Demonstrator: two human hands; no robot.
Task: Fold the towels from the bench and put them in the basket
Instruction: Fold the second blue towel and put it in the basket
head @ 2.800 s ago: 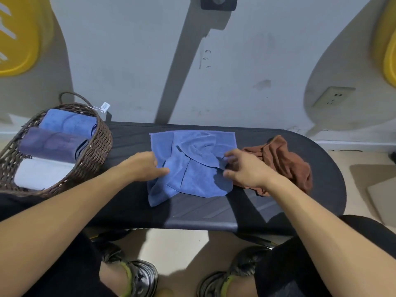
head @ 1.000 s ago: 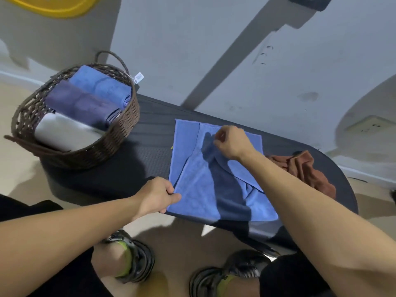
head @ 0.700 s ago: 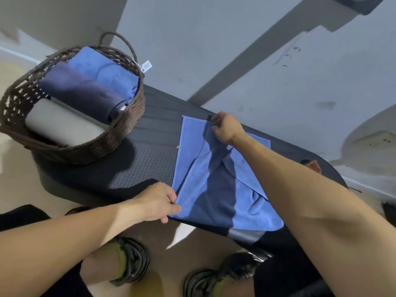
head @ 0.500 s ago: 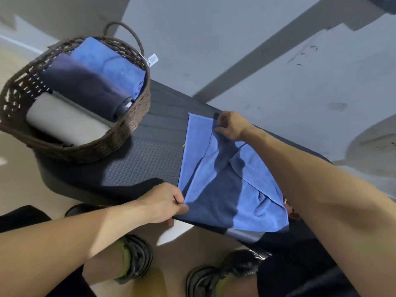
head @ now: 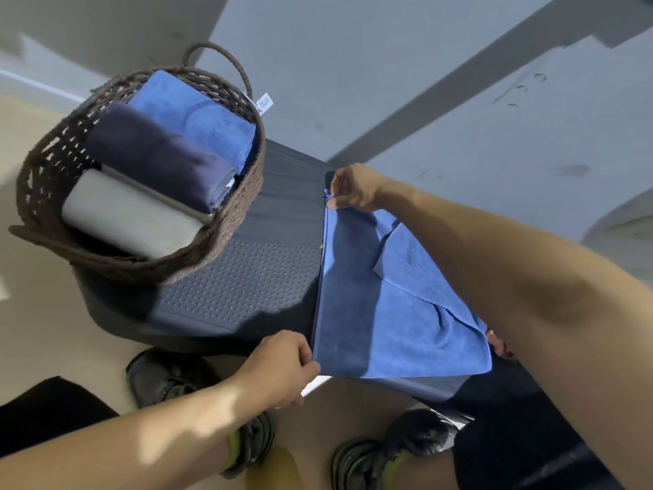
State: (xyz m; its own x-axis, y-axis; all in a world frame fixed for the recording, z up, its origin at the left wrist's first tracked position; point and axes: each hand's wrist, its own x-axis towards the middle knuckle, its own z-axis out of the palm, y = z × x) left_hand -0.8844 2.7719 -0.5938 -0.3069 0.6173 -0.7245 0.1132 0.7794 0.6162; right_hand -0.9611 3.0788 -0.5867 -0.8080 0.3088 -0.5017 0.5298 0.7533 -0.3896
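A blue towel is lying spread on the dark bench. The left hand is pinching its near corner in a closed grip; the right hand is pinching its far corner. Three folded towels are sitting in the wicker basket beside it.

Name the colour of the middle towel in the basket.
Dark navy middle towel in the basket, head view.
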